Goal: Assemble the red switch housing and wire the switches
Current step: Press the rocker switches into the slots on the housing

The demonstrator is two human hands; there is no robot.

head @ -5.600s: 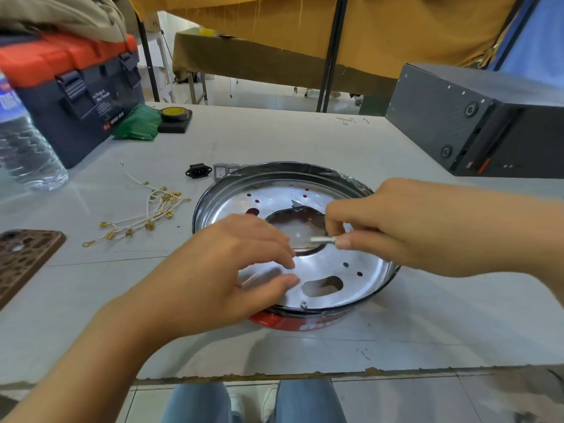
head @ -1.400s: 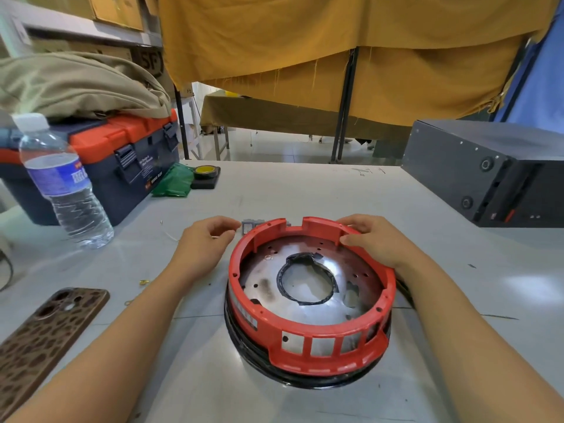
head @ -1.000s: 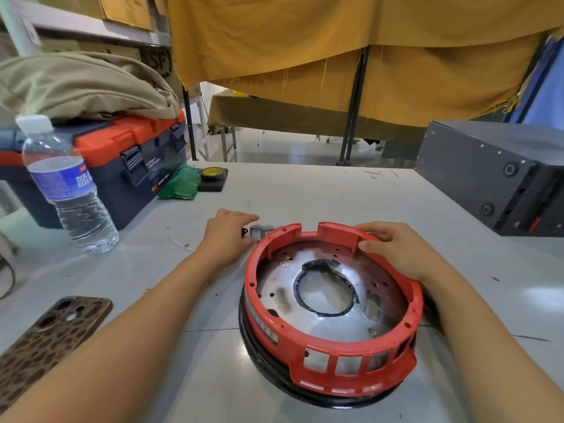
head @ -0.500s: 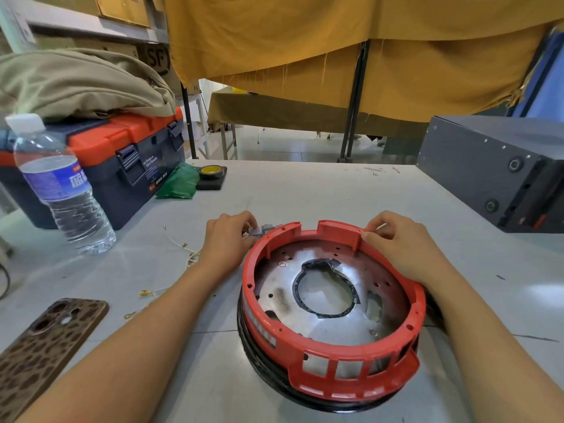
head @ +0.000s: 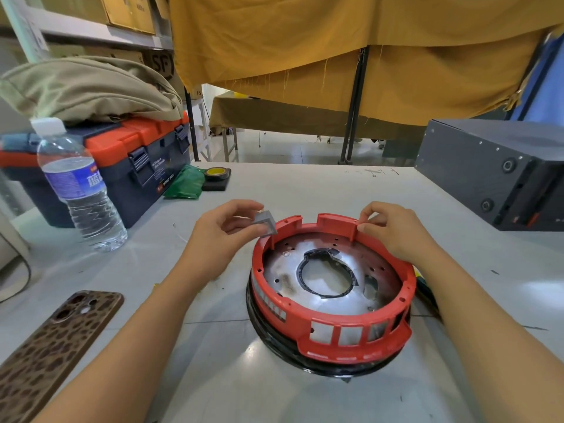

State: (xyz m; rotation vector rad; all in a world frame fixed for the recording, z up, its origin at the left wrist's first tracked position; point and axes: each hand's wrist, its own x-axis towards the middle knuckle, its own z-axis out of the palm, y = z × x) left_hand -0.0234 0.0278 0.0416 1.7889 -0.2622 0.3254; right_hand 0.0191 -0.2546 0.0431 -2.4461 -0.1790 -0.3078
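The red switch housing (head: 332,334) is a round ring with window slots, sitting on a black-rimmed base with a shiny metal plate (head: 323,297) inside. My left hand (head: 219,236) pinches a small grey switch (head: 265,222) just above the ring's far left edge. At the far right rim, my right hand (head: 393,230) pinches the housing wall with thumb and forefinger.
A water bottle (head: 77,190) and an orange-and-dark toolbox (head: 131,160) stand at the left. A spotted phone case (head: 52,346) lies near left. Green bag (head: 184,184) and tape roll (head: 217,174) sit behind. A dark metal box (head: 494,175) is at the right.
My left hand has lifted the grey switch off the table and brought it up to the ring's far left edge. My right hand stays on the far rim.
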